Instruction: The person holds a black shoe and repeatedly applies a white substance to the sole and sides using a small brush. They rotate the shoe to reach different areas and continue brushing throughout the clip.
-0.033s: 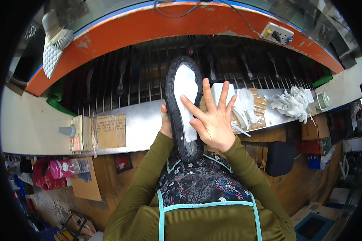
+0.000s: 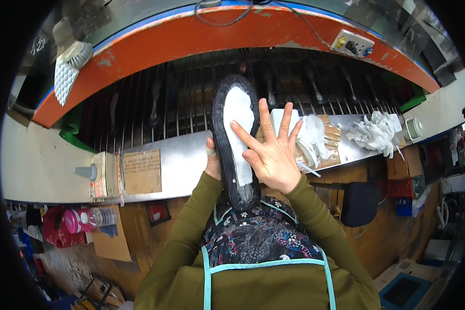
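Sole side up, a black shoe (image 2: pixel 219 126) stands out in front of me, its toe pointing away. A long white piece (image 2: pixel 238 108) lies along the middle of its underside. My left hand (image 2: pixel 213 164) is wrapped round the shoe's left side; its thumb shows with a light band on it, and the other fingers are hidden underneath. Over the right side my right hand (image 2: pixel 275 163) is open, fingers spread, with the index fingertip on the white piece. Beyond that hand are a white block (image 2: pixel 278 120) and thin white pieces (image 2: pixel 312 135) on cardboard (image 2: pixel 334 140).
A metal ledge (image 2: pixel 186 155) runs across, with a cardboard sheet (image 2: pixel 142 171) at left and a crumpled white heap (image 2: pixel 374 133) at right. Behind it lies a rack of metal rods (image 2: pixel 188 111) under an orange beam (image 2: pixel 165 50). A brush (image 2: pixel 77 54) sits upper left.
My hands and the shoe keep the same pose. Only the view has shifted very slightly.
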Motion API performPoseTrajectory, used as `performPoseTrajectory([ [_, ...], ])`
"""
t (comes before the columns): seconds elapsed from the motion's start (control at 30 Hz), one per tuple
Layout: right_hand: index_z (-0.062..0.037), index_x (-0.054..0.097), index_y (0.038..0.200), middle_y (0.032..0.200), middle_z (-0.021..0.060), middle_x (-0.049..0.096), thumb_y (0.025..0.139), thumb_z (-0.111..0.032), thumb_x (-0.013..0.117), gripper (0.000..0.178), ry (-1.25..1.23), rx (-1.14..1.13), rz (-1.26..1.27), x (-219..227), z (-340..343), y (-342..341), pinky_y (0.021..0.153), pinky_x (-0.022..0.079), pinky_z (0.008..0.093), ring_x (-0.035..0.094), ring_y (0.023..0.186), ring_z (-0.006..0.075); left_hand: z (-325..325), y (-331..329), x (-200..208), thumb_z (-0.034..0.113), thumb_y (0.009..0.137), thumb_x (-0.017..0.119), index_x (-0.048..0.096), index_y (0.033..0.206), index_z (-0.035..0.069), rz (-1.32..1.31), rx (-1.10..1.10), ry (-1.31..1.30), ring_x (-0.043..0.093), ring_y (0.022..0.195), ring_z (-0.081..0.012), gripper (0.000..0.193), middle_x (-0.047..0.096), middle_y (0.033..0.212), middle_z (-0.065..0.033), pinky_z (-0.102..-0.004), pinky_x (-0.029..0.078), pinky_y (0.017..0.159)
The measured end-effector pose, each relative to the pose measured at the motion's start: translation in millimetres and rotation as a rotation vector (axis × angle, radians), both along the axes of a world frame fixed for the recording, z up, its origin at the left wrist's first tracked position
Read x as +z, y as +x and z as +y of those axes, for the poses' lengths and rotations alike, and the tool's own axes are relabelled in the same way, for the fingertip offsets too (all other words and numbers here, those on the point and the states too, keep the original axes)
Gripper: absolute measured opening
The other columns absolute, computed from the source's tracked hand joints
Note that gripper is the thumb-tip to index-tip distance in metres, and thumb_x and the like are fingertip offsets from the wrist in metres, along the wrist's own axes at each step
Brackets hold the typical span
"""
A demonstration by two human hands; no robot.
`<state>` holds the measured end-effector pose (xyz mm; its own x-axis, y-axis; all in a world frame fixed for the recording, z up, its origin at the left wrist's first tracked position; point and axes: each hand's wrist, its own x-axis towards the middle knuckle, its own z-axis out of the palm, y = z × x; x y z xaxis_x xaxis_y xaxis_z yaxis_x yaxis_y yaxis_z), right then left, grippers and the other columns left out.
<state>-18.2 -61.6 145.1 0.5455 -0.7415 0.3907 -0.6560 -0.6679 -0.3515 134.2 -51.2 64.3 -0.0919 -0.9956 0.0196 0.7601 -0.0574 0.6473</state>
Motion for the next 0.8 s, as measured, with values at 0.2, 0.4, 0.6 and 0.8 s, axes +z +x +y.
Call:
performPoseTrajectory([
  [0.2,-0.029,0.058,0.132,0.161,0.0096,0.004,0.098,-0.052,0.038,0.046,-0.034,-0.091,-0.087,7.2,-47.9,8.1,0.096,-0.013,0.0776,-0.021,0.14,0.0492,-10.4,2.5,-5.5,0.084,0.064,0.06,0.033,0.146,0.006,-0.099,-0.055,0.021,0.046,0.13,-0.0223,0.117,0.045,0.143,-0.0105,-0.0363,0.039,0.108],
  [0.4,-0.0248,0.037,0.148,0.16,0.0174,-0.002,0.1,-0.048,0.035,0.054,-0.011,-0.281,-0.238,-35.8,-65.1,-23.8,0.103,-0.003,0.0745,-0.015,0.141,0.0522,-13.9,2.3,-34.9,0.082,0.066,0.059,0.033,0.145,0.004,0.084,-0.156,-0.029,0.058,0.114,-0.0286,0.114,0.051,0.136,-0.0145,-0.0401,0.052,0.095],
  [0.6,-0.0092,0.052,0.132,0.132,0.0225,0.049,0.089,-0.031,0.06,0.048,0.485,-0.586,0.262,-150.3,-12.6,-98.8,0.106,0.023,0.0631,0.039,0.127,0.0449,-11.0,30.3,-64.9,0.084,0.077,0.04,0.037,0.14,0.0,0.237,-0.214,0.106,0.068,0.091,-0.0313,0.106,0.063,0.113,-0.0231,-0.0352,0.062,0.066],
  [0.8,-0.0126,0.06,0.111,0.099,0.0132,0.058,0.082,-0.021,0.068,0.031,0.115,-0.715,0.247,-213.0,-9.1,-120.1,0.092,0.034,0.0547,0.053,0.101,0.0332,-11.8,36.9,-61.2,0.087,0.071,0.041,0.035,0.143,0.0,0.323,-0.213,0.001,0.067,0.092,-0.0338,0.113,0.06,0.118,-0.0256,-0.0393,0.061,0.07],
])
